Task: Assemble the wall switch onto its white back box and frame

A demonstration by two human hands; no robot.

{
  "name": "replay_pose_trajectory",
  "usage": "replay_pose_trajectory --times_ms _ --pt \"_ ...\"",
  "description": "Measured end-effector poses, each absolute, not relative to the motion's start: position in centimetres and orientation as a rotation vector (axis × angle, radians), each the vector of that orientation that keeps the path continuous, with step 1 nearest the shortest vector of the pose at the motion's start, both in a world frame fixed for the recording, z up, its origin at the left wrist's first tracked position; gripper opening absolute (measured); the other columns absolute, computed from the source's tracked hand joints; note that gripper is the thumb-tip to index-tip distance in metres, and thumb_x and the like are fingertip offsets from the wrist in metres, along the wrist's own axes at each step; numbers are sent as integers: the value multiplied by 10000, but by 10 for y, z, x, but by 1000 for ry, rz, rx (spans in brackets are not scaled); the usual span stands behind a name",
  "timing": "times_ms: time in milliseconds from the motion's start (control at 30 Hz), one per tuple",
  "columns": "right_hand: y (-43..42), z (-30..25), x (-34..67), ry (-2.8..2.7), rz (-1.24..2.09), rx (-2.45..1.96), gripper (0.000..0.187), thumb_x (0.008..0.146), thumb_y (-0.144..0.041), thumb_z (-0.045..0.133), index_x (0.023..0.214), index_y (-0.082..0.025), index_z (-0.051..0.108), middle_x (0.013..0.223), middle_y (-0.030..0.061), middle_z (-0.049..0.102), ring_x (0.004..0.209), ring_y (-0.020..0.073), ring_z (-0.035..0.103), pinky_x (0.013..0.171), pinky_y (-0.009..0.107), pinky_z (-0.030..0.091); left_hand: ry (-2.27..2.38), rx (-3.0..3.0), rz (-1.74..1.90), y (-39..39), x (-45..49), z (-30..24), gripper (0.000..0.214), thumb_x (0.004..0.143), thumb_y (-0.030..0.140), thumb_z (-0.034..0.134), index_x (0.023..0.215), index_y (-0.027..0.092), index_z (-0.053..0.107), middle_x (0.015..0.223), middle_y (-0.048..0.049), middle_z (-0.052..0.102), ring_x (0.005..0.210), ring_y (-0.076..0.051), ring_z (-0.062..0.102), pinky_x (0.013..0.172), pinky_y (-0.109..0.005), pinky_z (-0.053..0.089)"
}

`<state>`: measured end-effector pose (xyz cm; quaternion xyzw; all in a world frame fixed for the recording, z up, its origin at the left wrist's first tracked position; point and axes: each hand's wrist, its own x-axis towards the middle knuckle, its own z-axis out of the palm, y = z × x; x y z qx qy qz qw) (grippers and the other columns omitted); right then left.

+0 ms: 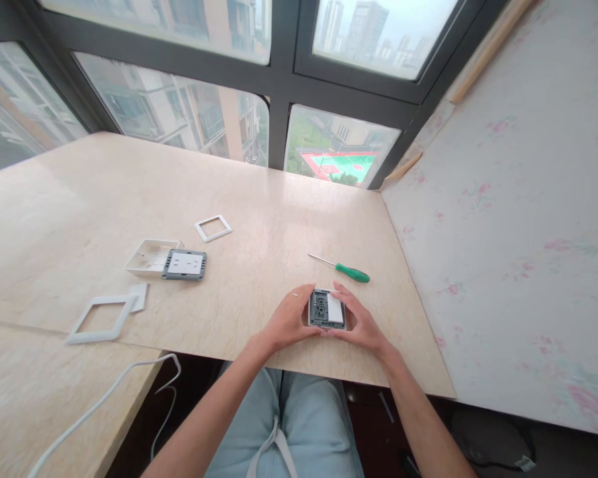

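Observation:
Near the front edge of the sill-like counter, my left hand point(293, 313) and my right hand point(357, 318) grip a wall switch point(320, 307) from both sides. Its frame is dark grey, with the mechanism bare on the left half and a white rocker point(335, 308) covering the right half. My thumbs meet at its near edge, and my right fingers touch the rocker's far end. Just beyond my hands lies a screwdriver point(351, 271) with a green handle, its shaft pointing away to the left.
To the left, a wall socket point(185, 263) leans against a white mounting box point(144, 257). White cover frames point(213, 228) point(101, 318) and a small white rocker piece point(138, 297) lie around them. A white cable point(109, 385) crosses the front left. Windows stand behind; a papered wall point(518, 232) bounds the right.

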<state>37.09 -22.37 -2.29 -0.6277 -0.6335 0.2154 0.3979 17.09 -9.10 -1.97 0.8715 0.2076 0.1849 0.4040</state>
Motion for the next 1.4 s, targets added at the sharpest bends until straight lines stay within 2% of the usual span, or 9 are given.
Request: replay_pose_trajectory --times_ms 233,333,467,567,700,833,900,1033,1400 --pt "-228 -22 370 -1474 611 -1636 799 769 -469 782 1461 -275 433 1571 121 383 1455 324 345 1185 544 305 626 2264 621 -99 154 -25 945 700 479 812 1451 167 329 1452 -200 494 1360 -357 463 1146 -559 347" --pt "-222 -19 365 -1234 595 -1618 639 823 -499 712 1380 -252 521 1474 130 515 1367 310 482 1149 540 367 687 2299 640 -100 150 -23 907 688 437 817 1416 134 369 1410 -197 533 1339 -335 483 1180 -521 306" --pt "-187 7 339 -935 289 -1703 302 864 -463 664 1035 -216 697 1115 119 709 1055 284 663 1005 519 489 716 2297 644 -100 149 -17 887 680 457 807 1389 127 389 1365 -178 565 1311 -325 492 1171 -485 321" --pt "-140 36 297 -1039 292 -1609 239 890 -434 631 954 -211 687 969 86 717 868 227 674 852 431 547 707 2318 657 -100 148 -13 775 676 443 793 1307 143 457 1272 -151 615 1252 -326 520 1141 -480 348" --pt "-73 59 214 -1525 524 -1473 197 916 -360 589 992 -206 685 952 68 717 855 195 671 795 354 549 653 2318 679 -101 147 -16 515 786 420 669 1216 180 520 1188 -112 647 1159 -302 569 1076 -431 418" --pt "-20 50 129 -2076 722 -1453 350 881 -226 597 1225 -169 624 1034 81 708 779 179 664 797 364 545 667 2342 698 -99 150 -26 454 875 362 557 1275 158 495 1227 -113 633 1188 -288 560 1125 -406 374" --pt "-2 42 96 -2277 683 -1509 473 863 -218 627 1321 -125 561 1140 134 684 1008 250 662 912 414 517 662 2368 653 -96 153 -29 477 850 361 592 1261 137 502 1231 -122 635 1202 -288 552 1149 -427 350" --pt "20 29 56 -2396 652 -1551 540 837 -272 693 1336 -134 539 1358 180 573 1214 323 583 977 464 493 624 2397 594 -94 157 -31 606 753 419 698 1246 126 501 1242 -132 636 1221 -287 540 1149 -429 349" --pt "23 27 58 -2415 584 -1619 695 781 -364 777 1387 -180 491 1404 184 529 1228 361 563 968 519 498 586 2367 578 -92 155 -29 645 735 426 709 1262 139 475 1266 -177 615 1248 -326 527 1108 -457 369"
